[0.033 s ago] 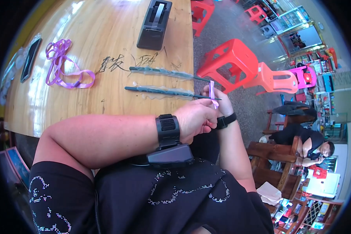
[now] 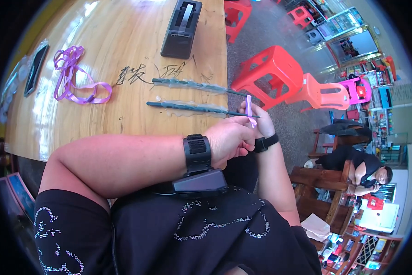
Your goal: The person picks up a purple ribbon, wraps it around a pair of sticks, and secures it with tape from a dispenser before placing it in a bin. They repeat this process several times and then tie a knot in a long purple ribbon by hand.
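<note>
My left hand [image 2: 231, 140] and right hand [image 2: 257, 118] pinch a short purple ribbon piece [image 2: 249, 109] at the nearer stem [image 2: 192, 108]'s tip. No knot shows yet (judging by the loose ends); the farther stem [image 2: 194, 85] on the tabletop [image 2: 123, 41] lies bare.

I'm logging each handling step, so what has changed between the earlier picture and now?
Nothing has visibly changed. Both hands, left hand and right hand, stay together at the table edge on the short purple ribbon piece at the end of the nearer green stem. The second stem, the loose purple ribbon and the tape dispenser lie as before.
</note>
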